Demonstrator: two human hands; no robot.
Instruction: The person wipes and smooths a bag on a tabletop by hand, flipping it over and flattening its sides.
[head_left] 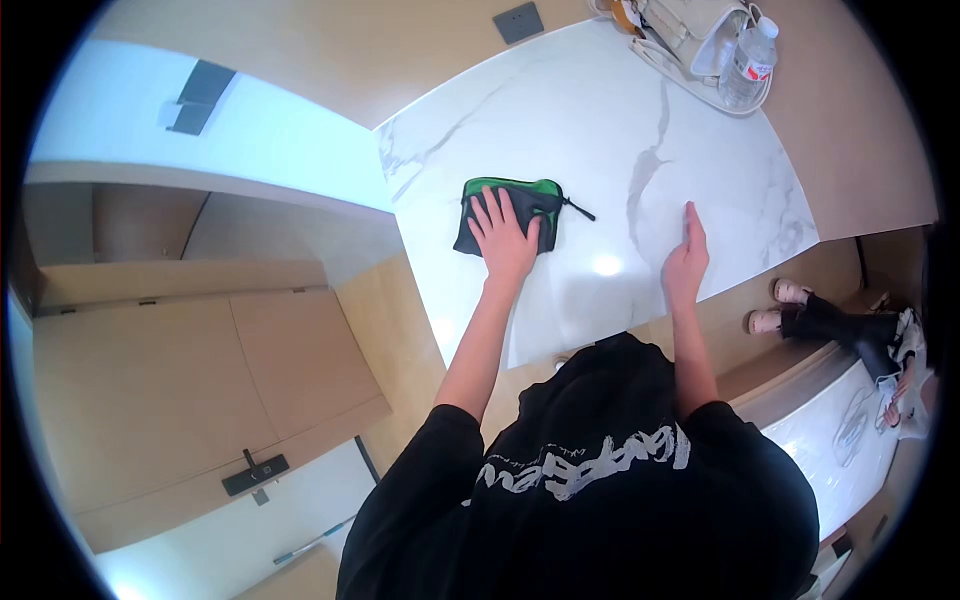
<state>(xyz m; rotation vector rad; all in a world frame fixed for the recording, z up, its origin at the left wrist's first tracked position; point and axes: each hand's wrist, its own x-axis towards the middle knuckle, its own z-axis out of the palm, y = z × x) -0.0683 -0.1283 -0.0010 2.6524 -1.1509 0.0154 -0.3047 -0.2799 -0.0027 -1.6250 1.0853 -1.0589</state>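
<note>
A dark pouch with a green top edge (547, 207) lies on the white marble-patterned table (580, 120), its black zipper pull sticking out to the right. My left hand (503, 235) rests flat on the pouch with the fingers spread, covering part of it. To the right, my right hand (688, 251) is held edge-on at the table near its front side, fingers straight and together. It touches no object apart from the table, and whether it presses on the surface is hard to tell.
At the table's far right corner are a white bag (690, 35) and a clear plastic bottle (748, 65). Another person (865, 335) sits at the right, by a second white surface (830, 440). A door with a black handle (255, 473) is at the lower left.
</note>
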